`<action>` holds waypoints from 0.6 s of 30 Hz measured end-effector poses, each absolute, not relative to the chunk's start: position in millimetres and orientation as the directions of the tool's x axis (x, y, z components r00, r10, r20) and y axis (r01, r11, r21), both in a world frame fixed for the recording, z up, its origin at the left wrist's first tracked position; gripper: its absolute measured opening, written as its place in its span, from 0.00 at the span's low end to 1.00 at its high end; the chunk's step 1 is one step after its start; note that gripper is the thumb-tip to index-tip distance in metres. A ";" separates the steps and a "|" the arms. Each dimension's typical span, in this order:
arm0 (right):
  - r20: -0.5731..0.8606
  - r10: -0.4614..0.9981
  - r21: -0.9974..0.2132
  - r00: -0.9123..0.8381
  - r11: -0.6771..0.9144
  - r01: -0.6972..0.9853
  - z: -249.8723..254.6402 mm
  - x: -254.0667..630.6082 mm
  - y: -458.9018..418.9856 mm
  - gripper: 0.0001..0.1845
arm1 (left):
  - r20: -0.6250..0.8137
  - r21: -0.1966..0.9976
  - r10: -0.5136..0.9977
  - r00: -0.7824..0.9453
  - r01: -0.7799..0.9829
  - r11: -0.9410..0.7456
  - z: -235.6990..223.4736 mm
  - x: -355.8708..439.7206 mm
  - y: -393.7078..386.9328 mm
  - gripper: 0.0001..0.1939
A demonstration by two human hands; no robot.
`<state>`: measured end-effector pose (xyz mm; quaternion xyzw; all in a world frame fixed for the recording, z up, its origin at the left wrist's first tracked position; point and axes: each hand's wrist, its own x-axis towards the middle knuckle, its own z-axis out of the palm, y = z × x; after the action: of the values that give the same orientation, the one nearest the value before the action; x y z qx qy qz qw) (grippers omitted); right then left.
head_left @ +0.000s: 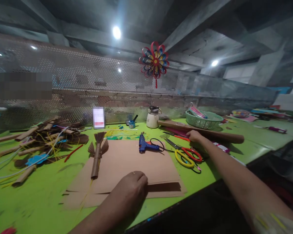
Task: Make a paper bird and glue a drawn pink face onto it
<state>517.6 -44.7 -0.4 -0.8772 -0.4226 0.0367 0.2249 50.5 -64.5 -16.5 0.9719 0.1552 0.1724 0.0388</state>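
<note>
My left hand (132, 188) rests knuckles-up on the near edge of a stack of brown paper sheets (127, 165), fingers curled under; what they hold, if anything, is hidden. My right hand (194, 136) reaches far forward, its fingers closed at a thin orange-red tool (179, 136) lying next to a long brown paper roll (202, 131). A rolled brown paper tree (97, 155) lies on the sheets. A blue glue gun (146, 145) and scissors with yellow and red handles (187, 156) lie between the hands.
A heap of brown paper rolls and coloured wires (41, 139) fills the left of the green table (39, 201). A green basket (203, 120), a white pot (152, 118) and a small blue jar (132, 123) stand by the perforated metal screen (75, 84), which carries a paper pinwheel (154, 61).
</note>
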 end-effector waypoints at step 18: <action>0.319 0.653 -0.086 0.687 -0.702 0.707 43.5 556.9 -34.7 0.16 | 0.362 0.254 0.359 0.860 0.280 -0.926 -11.4 50.5 -62.5 0.08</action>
<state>556.9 -34.7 43.5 -0.9127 -0.3726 -0.1331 0.1017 50.5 -62.5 -11.4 0.9595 0.1664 0.2056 0.0967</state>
